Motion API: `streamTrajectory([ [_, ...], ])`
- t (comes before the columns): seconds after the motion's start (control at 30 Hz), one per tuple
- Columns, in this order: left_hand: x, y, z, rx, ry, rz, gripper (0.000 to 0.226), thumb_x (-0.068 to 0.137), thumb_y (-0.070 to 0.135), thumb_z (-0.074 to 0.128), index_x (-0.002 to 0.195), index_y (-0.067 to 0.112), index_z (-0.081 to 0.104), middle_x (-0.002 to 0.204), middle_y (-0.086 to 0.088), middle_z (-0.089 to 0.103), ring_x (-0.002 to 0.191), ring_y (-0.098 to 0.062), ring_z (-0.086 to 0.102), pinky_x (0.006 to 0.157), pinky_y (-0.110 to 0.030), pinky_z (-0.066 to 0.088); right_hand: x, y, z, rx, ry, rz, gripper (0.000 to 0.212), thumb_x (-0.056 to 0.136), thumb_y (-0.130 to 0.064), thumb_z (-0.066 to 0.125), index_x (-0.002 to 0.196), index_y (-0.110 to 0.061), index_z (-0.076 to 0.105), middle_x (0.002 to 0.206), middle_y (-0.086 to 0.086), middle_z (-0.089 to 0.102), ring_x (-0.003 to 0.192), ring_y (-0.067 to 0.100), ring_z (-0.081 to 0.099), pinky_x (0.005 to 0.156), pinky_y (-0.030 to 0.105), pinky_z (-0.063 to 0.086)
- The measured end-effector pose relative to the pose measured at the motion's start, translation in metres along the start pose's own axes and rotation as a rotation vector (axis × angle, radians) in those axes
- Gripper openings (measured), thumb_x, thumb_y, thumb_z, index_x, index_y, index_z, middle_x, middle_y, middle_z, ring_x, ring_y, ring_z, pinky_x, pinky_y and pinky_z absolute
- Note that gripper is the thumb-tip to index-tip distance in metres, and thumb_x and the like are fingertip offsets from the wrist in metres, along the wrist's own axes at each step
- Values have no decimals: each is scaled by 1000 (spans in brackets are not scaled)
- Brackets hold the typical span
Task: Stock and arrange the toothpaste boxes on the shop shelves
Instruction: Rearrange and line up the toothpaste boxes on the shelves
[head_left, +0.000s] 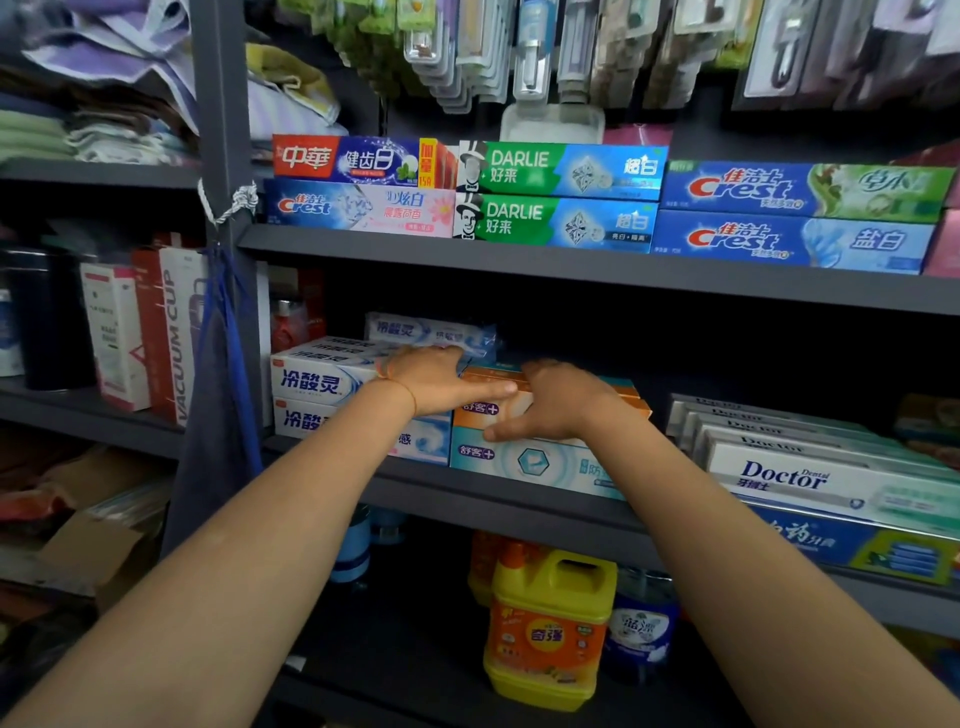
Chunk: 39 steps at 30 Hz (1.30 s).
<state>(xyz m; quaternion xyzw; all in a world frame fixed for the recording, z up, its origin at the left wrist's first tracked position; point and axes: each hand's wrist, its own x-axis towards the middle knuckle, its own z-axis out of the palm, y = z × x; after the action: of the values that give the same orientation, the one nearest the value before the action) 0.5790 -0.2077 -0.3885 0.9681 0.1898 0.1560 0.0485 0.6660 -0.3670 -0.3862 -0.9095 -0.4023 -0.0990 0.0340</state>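
A: Hands first. Where are they?

B: Both on the middle shelf (519, 514), on the orange toothpaste box (511, 402). Left hand (436, 382) lies across the box's left end, thumb stretched flat along its top front edge. Right hand (558, 402) is over the box from the right, thumb down on the front face.

A: Fingers?

B: Left fingers reach back past the box and are hidden, so I cannot tell whether they are spread or curled. Right fingers wrap over the top toward the back and the thumb presses the front (reads as a pinch grip on the box).

A: Where does the box sit?

B: On top of a teal box (540, 465) of the same brand, at the shelf's front. Touching on the left is a stack of white-and-blue boxes (317, 382); one more lies behind them, near the left hand. To the right, apart from it, a row of white Doctor boxes (810, 475).

A: Upper shelf?

B: Boxes two high: a red-and-blue box (358, 161) over a Crest box (358, 210), two green Darlie boxes (558, 195), then two blue Crest boxes (800, 215).

A: Anything else?

B: Yellow detergent jug (548, 629) on the shelf below. Blister packs (524, 52) hang above. Vacuum cup cartons (150, 332) in the left bay.
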Motion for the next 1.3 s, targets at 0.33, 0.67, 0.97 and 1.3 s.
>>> streamTrajectory([
  [0.33, 3, 1, 5, 19, 29, 34, 113, 56, 102, 26, 139, 30, 50, 143, -5, 55, 125, -26, 54, 100, -37, 45, 0, 0, 3, -27, 27, 11, 106, 61, -82, 67, 142, -17, 43, 140, 5, 50, 124, 25, 51, 102, 40, 46],
  [0.67, -8, -3, 0, 72, 18, 112, 110, 62, 95, 46, 150, 30, 34, 156, -3, 38, 140, -27, 39, 115, -41, 31, -10, -4, 3, -177, 143, -4, 110, 62, -86, 61, 144, -16, 38, 146, 6, 45, 134, 26, 40, 109, 44, 33],
  [0.97, -77, -2, 66, -62, 564, 279, 70, 84, 37, 61, 146, 9, 41, 154, -14, 36, 144, -31, 29, 120, -46, 23, -79, -7, 79, -56, 878, -194, 48, 89, -26, 56, 132, -4, 52, 143, 18, 47, 140, 35, 34, 112, 50, 32],
  [1.3, -95, 38, 125, 42, 487, 207, 44, 92, 43, 34, 100, 17, 69, 96, -3, 63, 94, -25, 58, 80, -39, 44, -108, 7, 121, -105, 680, 31, 33, 95, -39, 47, 113, -13, 58, 106, 7, 57, 93, 25, 55, 75, 40, 49],
])
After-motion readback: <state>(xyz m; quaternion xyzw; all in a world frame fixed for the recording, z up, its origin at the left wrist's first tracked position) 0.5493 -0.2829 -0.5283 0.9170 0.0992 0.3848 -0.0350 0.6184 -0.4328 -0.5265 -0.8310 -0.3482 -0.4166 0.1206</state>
